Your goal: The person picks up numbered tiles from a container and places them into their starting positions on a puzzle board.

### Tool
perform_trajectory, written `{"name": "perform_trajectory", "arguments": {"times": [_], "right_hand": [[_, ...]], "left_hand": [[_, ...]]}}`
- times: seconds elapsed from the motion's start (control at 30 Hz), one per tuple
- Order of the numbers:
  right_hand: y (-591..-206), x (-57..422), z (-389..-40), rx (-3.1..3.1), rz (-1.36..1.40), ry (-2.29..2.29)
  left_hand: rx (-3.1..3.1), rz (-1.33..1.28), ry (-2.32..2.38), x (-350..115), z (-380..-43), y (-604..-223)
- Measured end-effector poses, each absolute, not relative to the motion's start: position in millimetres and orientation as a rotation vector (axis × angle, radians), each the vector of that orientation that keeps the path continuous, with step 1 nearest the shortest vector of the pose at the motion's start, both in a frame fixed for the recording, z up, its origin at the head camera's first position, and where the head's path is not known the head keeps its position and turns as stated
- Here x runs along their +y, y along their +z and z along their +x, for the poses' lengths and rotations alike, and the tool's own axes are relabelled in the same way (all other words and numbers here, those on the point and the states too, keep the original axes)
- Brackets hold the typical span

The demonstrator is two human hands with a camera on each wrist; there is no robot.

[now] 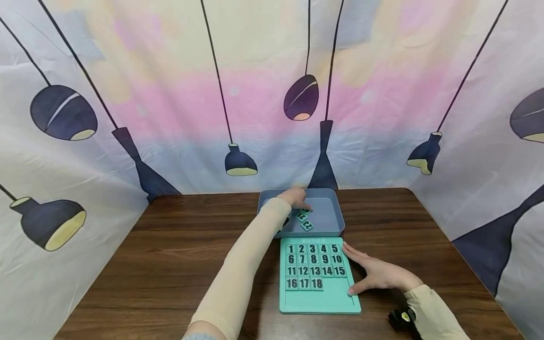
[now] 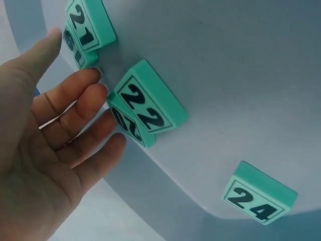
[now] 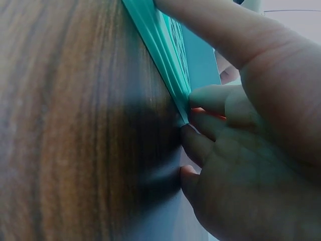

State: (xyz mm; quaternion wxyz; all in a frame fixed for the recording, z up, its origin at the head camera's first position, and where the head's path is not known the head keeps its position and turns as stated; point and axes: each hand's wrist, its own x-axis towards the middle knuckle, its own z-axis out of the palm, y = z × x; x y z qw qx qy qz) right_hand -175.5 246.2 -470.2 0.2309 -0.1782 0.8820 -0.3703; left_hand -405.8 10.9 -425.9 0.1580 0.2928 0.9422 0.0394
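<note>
My left hand [image 1: 293, 197] reaches into the blue-grey tray [image 1: 331, 215] behind the board. In the left wrist view its thumb and fingers are spread beside number tiles, with nothing pinched. Tile 21 [image 2: 88, 25] lies over another tile [image 2: 74, 47] near the thumb. Tile 22 [image 2: 148, 100] leans on tile 20 [image 2: 131, 128] by the fingertips, and tile 24 [image 2: 261, 198] lies apart. My right hand [image 1: 380, 273] rests against the right edge of the green number board [image 1: 323, 302], thumb low and fingers higher. Tiles 1 to 18 sit in order on the board.
The tray stands on the wooden table [image 1: 178, 264] against the board's far edge. A curtain [image 1: 272, 118] printed with hanging lamps rises behind the table. A dark wrist device [image 1: 401, 318] is strapped at the right wrist.
</note>
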Motion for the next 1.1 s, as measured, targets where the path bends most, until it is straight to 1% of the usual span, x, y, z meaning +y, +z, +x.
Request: {"name": "perform_trajectory", "arguments": {"times": [0.3, 0.8, 1.1], "right_hand": [[-469, 247, -177, 2.443, -0.515, -1.004], [-472, 247, -176, 2.423, -0.537, -1.036], [-471, 247, -174, 2.415, -0.550, -1.046]], "left_hand": [[2.622, 0.926, 0.303, -6, -408, -423], [2.597, 0.964, 0.138, 2, -395, -418], [2.611, 0.974, 0.214, -3, -400, -420]]}}
